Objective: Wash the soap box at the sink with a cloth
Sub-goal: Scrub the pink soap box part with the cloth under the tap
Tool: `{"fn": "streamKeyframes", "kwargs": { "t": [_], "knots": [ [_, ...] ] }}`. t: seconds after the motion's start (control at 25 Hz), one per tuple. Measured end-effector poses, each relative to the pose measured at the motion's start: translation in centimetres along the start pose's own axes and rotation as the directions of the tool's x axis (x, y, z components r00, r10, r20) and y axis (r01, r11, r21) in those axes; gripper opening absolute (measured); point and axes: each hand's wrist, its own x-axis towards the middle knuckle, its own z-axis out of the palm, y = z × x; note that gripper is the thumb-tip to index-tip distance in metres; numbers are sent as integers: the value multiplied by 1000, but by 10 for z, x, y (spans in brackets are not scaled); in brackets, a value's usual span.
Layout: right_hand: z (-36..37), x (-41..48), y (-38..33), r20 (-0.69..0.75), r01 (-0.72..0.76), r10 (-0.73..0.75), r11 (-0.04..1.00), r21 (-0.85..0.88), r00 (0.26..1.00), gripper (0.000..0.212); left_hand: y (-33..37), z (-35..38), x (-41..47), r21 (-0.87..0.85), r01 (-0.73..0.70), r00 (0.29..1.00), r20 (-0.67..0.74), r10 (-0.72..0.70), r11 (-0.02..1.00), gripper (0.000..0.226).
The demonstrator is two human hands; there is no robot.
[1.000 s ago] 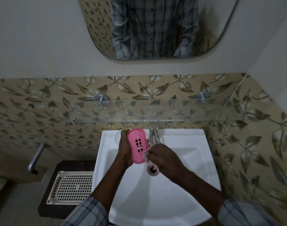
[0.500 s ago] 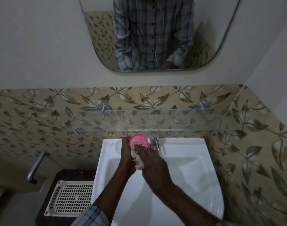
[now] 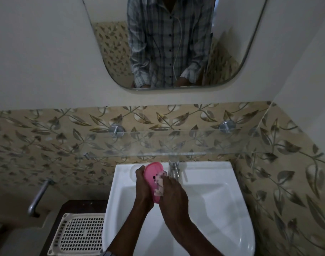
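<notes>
Showing slots, pink soap box (image 3: 151, 171)

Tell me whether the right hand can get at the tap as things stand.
Probably yes. The tap stands just beyond the right hand, with nothing between them. But that hand holds the cloth against the soap box, so it would reach cloth in hand.

— What's on the white wall (image 3: 38, 52)?
— A mirror (image 3: 176, 43), leaf tiles (image 3: 47, 137) below it, a glass shelf (image 3: 176, 143) across them.
— And lower left?
— A white grid tray (image 3: 78, 235) on a dark stand (image 3: 80, 206); dim light.
</notes>
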Motion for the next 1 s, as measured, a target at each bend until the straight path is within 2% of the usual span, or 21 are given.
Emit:
{"fn": "streamKeyframes", "kwargs": {
  "t": [0.08,0.16,0.2,0.24,0.28,0.36,0.4,0.44,0.48,0.52,0.56,0.6,0.64,0.68,0.72,0.76,0.8,0.84,0.88,0.96,1.0],
  "knots": [
    [-6,-15,14,72,-131,120,977,171,990,23,10,-10,1,-43,8,999,52,-6,999,68],
    [-11,-9,37,13,-287,304,883,372,953,25,16,-19,3,-166,28,992,126,-7,986,64],
    [-14,-6,46,-8,-376,426,807,455,905,25,16,-22,4,-237,52,987,160,-14,970,64],
    [-14,-3,54,35,-461,534,693,554,845,22,15,-23,4,-284,77,982,190,-22,956,70],
    [-14,-2,54,154,-529,601,519,671,784,18,13,-23,2,-304,102,979,200,-41,947,81],
    [-11,-8,45,418,-601,572,171,780,705,8,10,-13,-2,-311,130,979,189,-73,941,102],
    [-9,-11,42,472,-611,557,82,787,683,9,9,-9,-3,-296,115,985,158,-70,948,104],
    [-7,-11,42,472,-610,566,70,789,676,12,7,-5,-3,-244,56,997,71,-39,968,100],
    [-5,-9,44,444,-592,581,83,802,682,15,4,-2,-1,-138,-28,998,-54,21,990,90],
    [-3,-7,45,404,-570,593,114,814,696,16,2,1,-1,46,-118,971,-202,125,992,79],
    [-2,-4,46,361,-550,605,155,820,710,15,0,5,-4,269,-195,900,-334,282,943,69],
    [0,-1,45,315,-533,615,206,820,723,13,-3,7,-5,447,-267,808,-380,451,854,59],
    [4,0,45,271,-525,626,264,809,731,13,-2,10,-7,590,-304,754,-330,568,748,50],
    [6,0,42,221,-521,635,334,786,740,14,-3,13,-6,734,-253,776,-236,585,631,42],
    [9,0,39,157,-505,630,423,753,761,17,-3,15,-3,869,-179,839,-110,533,461,40],
    [10,-1,38,93,-471,598,516,716,796,18,-2,15,0,906,-110,920,-62,387,408,48],
    [11,-3,37,34,-417,541,605,678,840,19,3,18,0,829,-103,965,-52,258,550,57],
    [12,-6,36,-5,-366,481,673,642,877,22,8,18,0,666,-69,989,-53,140,743,63],
    [14,-8,34,-13,-323,421,716,619,907,25,10,17,1,523,-39,996,-45,73,851,65],
    [14,-12,34,19,-277,330,758,591,944,29,15,9,1,257,72,997,-14,-71,964,62],
    [11,-12,36,47,-292,335,734,613,941,30,16,0,2,72,147,988,36,-149,987,60]
  ]
}}
